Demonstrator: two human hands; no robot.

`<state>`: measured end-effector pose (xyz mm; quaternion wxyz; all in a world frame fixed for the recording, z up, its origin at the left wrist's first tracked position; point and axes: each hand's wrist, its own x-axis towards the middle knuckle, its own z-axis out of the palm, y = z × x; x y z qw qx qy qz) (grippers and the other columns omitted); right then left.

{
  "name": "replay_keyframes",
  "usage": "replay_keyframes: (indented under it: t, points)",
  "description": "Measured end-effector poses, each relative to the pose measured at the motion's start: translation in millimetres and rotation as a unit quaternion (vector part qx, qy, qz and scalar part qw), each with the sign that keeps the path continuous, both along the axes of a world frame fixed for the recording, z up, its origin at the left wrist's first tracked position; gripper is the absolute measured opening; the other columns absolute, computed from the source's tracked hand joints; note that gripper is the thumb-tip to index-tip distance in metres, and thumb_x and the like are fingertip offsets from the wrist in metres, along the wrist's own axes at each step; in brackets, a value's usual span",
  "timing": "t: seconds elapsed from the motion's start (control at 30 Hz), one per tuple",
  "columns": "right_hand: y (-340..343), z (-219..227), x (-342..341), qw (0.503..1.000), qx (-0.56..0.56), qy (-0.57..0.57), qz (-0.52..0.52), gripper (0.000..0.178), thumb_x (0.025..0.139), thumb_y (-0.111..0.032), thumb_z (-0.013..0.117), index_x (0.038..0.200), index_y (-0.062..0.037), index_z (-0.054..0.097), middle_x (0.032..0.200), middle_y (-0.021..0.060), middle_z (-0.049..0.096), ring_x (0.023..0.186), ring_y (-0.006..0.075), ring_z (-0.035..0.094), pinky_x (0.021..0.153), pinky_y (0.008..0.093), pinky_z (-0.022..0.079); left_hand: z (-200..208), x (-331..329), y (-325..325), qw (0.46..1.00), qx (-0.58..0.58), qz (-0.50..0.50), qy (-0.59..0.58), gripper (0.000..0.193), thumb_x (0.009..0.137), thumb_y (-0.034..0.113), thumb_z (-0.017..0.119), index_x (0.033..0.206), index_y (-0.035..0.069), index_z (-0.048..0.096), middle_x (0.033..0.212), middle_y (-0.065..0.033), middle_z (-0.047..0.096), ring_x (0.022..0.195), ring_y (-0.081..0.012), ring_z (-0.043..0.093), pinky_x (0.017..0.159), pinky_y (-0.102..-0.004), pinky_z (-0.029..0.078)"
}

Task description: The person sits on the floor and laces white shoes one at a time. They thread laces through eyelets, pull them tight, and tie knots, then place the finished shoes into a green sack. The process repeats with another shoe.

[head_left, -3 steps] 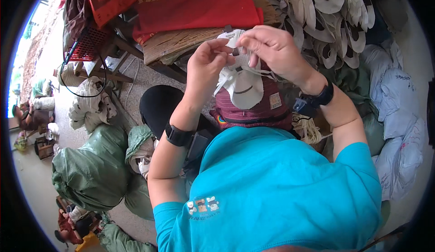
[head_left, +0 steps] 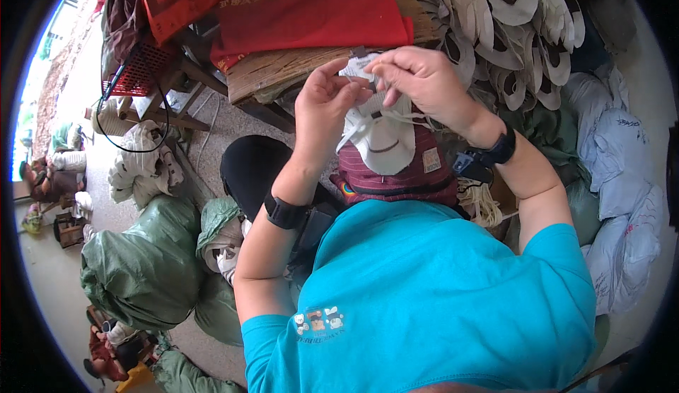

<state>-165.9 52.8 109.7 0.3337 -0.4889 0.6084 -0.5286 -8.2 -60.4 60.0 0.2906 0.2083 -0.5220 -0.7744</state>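
Note:
A white shoe upper (head_left: pixel 385 145) lies on the maroon striped cloth (head_left: pixel 407 186) on my lap, its toe end towards me. A white shoelace (head_left: pixel 407 115) runs across it, with loose lengths on both sides. Above the upper, my left hand (head_left: pixel 331 100) is closed, thumb and forefinger pinched on the lace. Close by on the right, my right hand (head_left: pixel 428 85) also pinches the lace, its fingertips nearly meeting the left ones. The fingers partly hide the lace's ends and the upper's tongue area.
Ahead stands a wooden table (head_left: pixel 283 75) with a red bag (head_left: pixel 311 15) on it. Many shoe uppers (head_left: pixel 513 39) hang at the far right. Green sacks (head_left: pixel 145 262) lie on the left, white sacks (head_left: pixel 626 160) on the right. A bundle of pale laces (head_left: pixel 481 202) sits beside my lap.
My hands have come slightly nearer to me, and the left fingertips have closed in towards the right ones. The whole view has shifted a little.

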Motion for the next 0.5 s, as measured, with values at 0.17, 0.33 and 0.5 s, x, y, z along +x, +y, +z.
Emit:
replay_keyframes:
  t: [0.17, 0.33, 0.5]
  points:
    - [-6, -13, 2, 0.997, 0.068, -0.032, 0.03, 0.023, 0.101, -0.005, 0.058, 0.121, 0.0023, 0.068, 0.092, 0.0032, 0.068, 0.073, 0.0069, 0.066, 0.067, 0.0226, 0.057, -7, -2, 8, 1.0, 0.001, 0.003, -0.011, 0.062, 0.098, -0.003, 0.06, 0.15, -0.014, 0.029, 0.114, -0.0205, 0.07, 0.103, -0.0223, 0.072, 0.092, -0.0325, 0.059]
    - [-13, -17, 3, 0.978, 0.044, 0.196, 0.063, 0.019, 0.097, -0.004, 0.062, 0.116, -0.0025, 0.067, 0.089, 0.0063, 0.068, 0.071, 0.0131, 0.067, 0.065, 0.0276, 0.056, -5, 6, 12, 0.994, 0.108, -0.012, 0.008, 0.069, 0.097, -0.003, 0.06, 0.153, -0.013, 0.02, 0.123, -0.0244, 0.066, 0.108, -0.0263, 0.07, 0.097, -0.0367, 0.058]
    - [-16, -20, 9, 0.882, -0.103, 0.457, 0.054, 0.017, 0.089, -0.003, 0.068, 0.106, -0.0041, 0.066, 0.09, 0.0104, 0.068, 0.07, 0.0276, 0.069, 0.062, 0.0344, 0.055, -4, 12, 15, 0.987, 0.154, -0.015, 0.045, 0.066, 0.097, -0.004, 0.055, 0.153, -0.013, 0.021, 0.129, -0.0239, 0.062, 0.116, -0.0273, 0.067, 0.103, -0.0383, 0.055]
